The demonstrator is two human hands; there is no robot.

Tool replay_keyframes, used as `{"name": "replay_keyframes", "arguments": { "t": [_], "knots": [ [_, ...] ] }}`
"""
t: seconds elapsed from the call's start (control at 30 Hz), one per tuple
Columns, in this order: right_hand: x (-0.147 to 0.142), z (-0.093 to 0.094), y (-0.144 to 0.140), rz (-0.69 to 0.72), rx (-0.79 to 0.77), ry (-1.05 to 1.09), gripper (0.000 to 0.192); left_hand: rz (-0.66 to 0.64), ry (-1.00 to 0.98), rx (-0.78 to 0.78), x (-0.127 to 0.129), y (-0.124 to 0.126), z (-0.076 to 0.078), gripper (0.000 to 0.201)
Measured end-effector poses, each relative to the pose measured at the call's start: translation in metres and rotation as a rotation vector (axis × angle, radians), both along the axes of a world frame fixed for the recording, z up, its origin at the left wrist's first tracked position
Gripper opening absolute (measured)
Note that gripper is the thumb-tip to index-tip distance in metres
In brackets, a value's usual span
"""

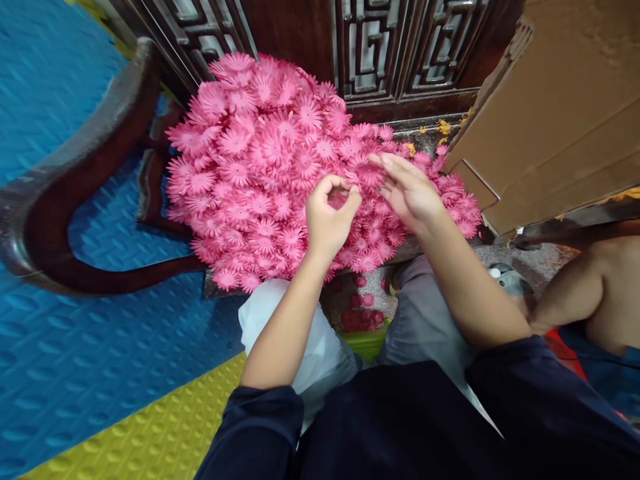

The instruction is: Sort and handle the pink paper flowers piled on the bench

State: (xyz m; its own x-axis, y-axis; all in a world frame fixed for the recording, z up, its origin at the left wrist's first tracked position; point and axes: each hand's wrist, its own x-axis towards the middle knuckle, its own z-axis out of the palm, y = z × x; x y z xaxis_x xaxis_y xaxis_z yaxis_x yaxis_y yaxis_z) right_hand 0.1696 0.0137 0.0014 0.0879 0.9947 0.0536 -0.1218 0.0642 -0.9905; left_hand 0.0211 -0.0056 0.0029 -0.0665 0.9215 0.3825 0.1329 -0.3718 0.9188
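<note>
"Flowers, pink ones: where do they lie?"

"In a broad heap on the wooden seat, directly in front of the person, with the lattice back beyond. The heap is tallest on the left and thins out to the right."

"And around it?"

"A blue mat spreads along the left, bordered by a yellow strip. Cardboard stands at the upper right, near the thin end of the heap. The seat's curved arm sits on the left, between mat and flowers. At the right edge, a bare limb of another person shows."

"What about the hands?"

"Both are over the flowers, near each other but apart. The right hand has its fingers stretched out and loosely parted. The left hand is curled, thumb and forefinger meeting at the tips in a ring; I cannot tell whether they pinch anything."

"Anything smaller?"

"Part of a green tub between the knees, a few loose blooms lower down beyond it, and orange scraps behind the heap, beside the cardboard."
</note>
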Motion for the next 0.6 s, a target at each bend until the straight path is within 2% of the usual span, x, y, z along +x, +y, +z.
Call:
{"name": "replay_keyframes", "arguments": {
  "t": [0.07, 0.2, 0.27, 0.43, 0.6],
  "knots": [
    [-0.005, -0.002, 0.002, -0.003, 0.067, -0.107, 0.036, 0.015, 0.011, -0.016, -0.001, 0.001, -0.001, 0.011],
    [-0.015, -0.003, -0.004, -0.131, 0.256, -0.387, 0.039, 0.064, 0.041, -0.007, -0.003, 0.003, -0.003, 0.010],
    [-0.019, 0.000, -0.009, -0.140, 0.317, -0.469, 0.037, 0.085, 0.073, 0.005, -0.004, 0.004, -0.004, 0.010],
    [-0.028, 0.008, -0.018, -0.048, 0.311, -0.388, 0.034, 0.104, 0.191, 0.048, -0.006, 0.005, -0.006, 0.008],
    [-0.030, 0.010, -0.019, -0.037, 0.281, -0.325, 0.033, 0.099, 0.341, 0.122, -0.007, 0.004, -0.005, 0.007]
  ]
}}
